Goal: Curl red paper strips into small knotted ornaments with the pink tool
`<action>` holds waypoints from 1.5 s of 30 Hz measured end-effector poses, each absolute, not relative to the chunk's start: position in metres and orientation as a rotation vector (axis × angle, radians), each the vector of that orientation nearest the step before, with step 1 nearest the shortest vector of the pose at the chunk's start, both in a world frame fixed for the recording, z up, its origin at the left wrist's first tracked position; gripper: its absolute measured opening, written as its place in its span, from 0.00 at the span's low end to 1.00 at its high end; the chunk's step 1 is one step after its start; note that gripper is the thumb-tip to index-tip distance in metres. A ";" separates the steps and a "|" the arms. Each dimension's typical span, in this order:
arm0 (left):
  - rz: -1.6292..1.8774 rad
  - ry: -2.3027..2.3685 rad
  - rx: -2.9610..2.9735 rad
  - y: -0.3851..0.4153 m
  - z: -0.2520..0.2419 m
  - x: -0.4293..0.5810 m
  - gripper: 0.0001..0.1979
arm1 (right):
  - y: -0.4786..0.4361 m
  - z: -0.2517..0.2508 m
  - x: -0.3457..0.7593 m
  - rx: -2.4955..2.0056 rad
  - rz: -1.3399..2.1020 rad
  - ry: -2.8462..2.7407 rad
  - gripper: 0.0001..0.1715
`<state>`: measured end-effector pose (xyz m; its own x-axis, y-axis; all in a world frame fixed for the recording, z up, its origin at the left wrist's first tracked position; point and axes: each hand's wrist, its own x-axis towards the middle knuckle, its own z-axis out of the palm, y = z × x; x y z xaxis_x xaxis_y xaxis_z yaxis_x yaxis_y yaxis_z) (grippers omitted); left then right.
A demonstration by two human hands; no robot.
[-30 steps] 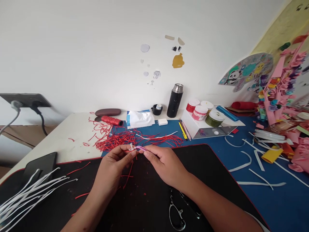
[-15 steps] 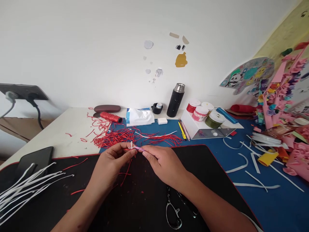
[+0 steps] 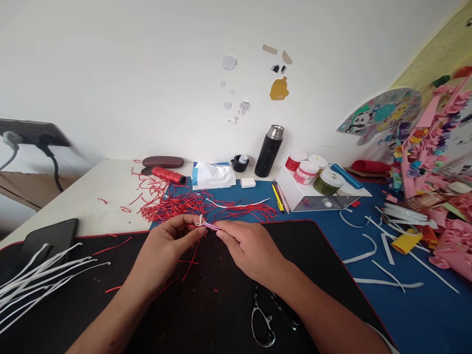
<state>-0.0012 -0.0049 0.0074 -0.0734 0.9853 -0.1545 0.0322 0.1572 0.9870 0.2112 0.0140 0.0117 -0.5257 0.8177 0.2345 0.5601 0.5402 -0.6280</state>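
My left hand (image 3: 170, 241) pinches a small looped piece of white cord (image 3: 200, 221) between thumb and index finger, with a bit of red showing beside it. My right hand (image 3: 249, 246) is closed around a thin pink-purple stick-like tool (image 3: 212, 226), whose tip meets the white loops; its exact kind is too small to make out. Both hands are close together above the black mat (image 3: 206, 305). Beneath the right forearm lie scissors (image 3: 262, 324), partly hidden. Short red cord pieces (image 3: 190, 263) are scattered on the mat below my left hand.
White cords (image 3: 40, 280) lie across a dark phone (image 3: 51, 241) at left. Behind the hands are a heap of red cords (image 3: 173, 206), a red thread spool (image 3: 167, 175), a tissue pack (image 3: 214, 176) and a black flask (image 3: 270, 152). Paint jars (image 3: 306, 172) stand on a white box (image 3: 313, 203).
The view has shifted slightly. Both hands keep nearly the same pose, with the stick-like tool still at the white loops.
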 end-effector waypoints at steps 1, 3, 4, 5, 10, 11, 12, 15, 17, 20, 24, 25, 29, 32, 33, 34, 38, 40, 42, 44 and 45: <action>1.123 1.358 1.089 -0.005 0.008 -0.002 0.18 | 0.014 0.012 0.211 -1.112 0.666 -2.274 0.18; 1.115 1.352 1.093 -0.005 0.008 -0.003 0.18 | 0.014 0.012 0.212 -1.102 0.661 -2.282 0.18; 1.111 1.350 1.095 -0.005 0.008 -0.004 0.18 | 0.014 0.012 0.212 -1.097 0.658 -2.285 0.18; 1.106 1.349 1.096 -0.004 0.008 -0.005 0.18 | 0.014 0.012 0.212 -1.092 0.655 -2.287 0.18; 1.089 1.364 1.099 -0.004 0.004 -0.007 0.18 | 0.013 0.013 0.212 -1.095 0.650 -2.300 0.18; 1.085 1.364 1.102 -0.004 0.004 -0.007 0.18 | 0.013 0.013 0.212 -1.096 0.650 -2.301 0.18; 1.082 1.365 1.105 -0.004 0.003 -0.007 0.18 | 0.013 0.013 0.212 -1.096 0.651 -2.303 0.18; 1.071 1.374 1.110 -0.004 0.002 -0.008 0.19 | 0.014 0.012 0.212 -1.097 0.649 -2.304 0.18; 1.066 1.381 1.123 -0.004 0.002 -0.008 0.19 | 0.013 0.013 0.212 -1.105 0.647 -2.302 0.18; 1.065 1.390 1.151 -0.005 0.004 -0.007 0.19 | 0.013 0.015 0.211 -1.128 0.662 -2.304 0.17; 1.068 1.405 1.164 -0.005 0.008 -0.006 0.19 | 0.012 0.018 0.212 -1.155 0.680 -2.326 0.17; 1.065 1.408 1.167 -0.005 0.008 -0.006 0.19 | 0.012 0.018 0.212 -1.158 0.675 -2.334 0.17; 1.046 1.416 1.191 -0.005 0.011 -0.005 0.19 | 0.012 0.018 0.212 -1.163 0.625 -2.379 0.17; 1.008 1.429 1.208 -0.005 0.014 -0.005 0.19 | 0.012 0.019 0.212 -1.178 0.582 -2.432 0.17; 0.993 1.431 1.214 -0.005 0.014 -0.005 0.19 | 0.012 0.020 0.212 -1.185 0.574 -2.452 0.16; 0.980 1.428 1.221 -0.005 0.015 -0.005 0.19 | 0.012 0.021 0.212 -1.191 0.570 -2.472 0.16; 0.950 1.389 1.264 -0.004 0.017 -0.007 0.17 | 0.013 0.026 0.213 -1.194 0.562 -2.531 0.14; 0.947 1.369 1.300 -0.004 0.017 -0.008 0.17 | 0.013 0.028 0.213 -1.202 0.553 -2.554 0.14; 0.942 1.361 1.329 -0.003 0.016 -0.010 0.16 | 0.013 0.030 0.213 -1.217 0.546 -2.583 0.13; 0.938 1.362 1.342 -0.003 0.016 -0.010 0.16 | 0.012 0.031 0.212 -1.232 0.528 -2.611 0.13; 0.934 1.364 1.343 -0.003 0.016 -0.010 0.15 | 0.012 0.031 0.212 -1.236 0.516 -2.623 0.13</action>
<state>-0.0101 -0.0031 0.0158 0.0776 0.9898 -0.1194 0.2465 0.0970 0.9643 0.2125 0.0119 0.0312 -0.6317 0.7747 0.0284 0.7062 0.5901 -0.3911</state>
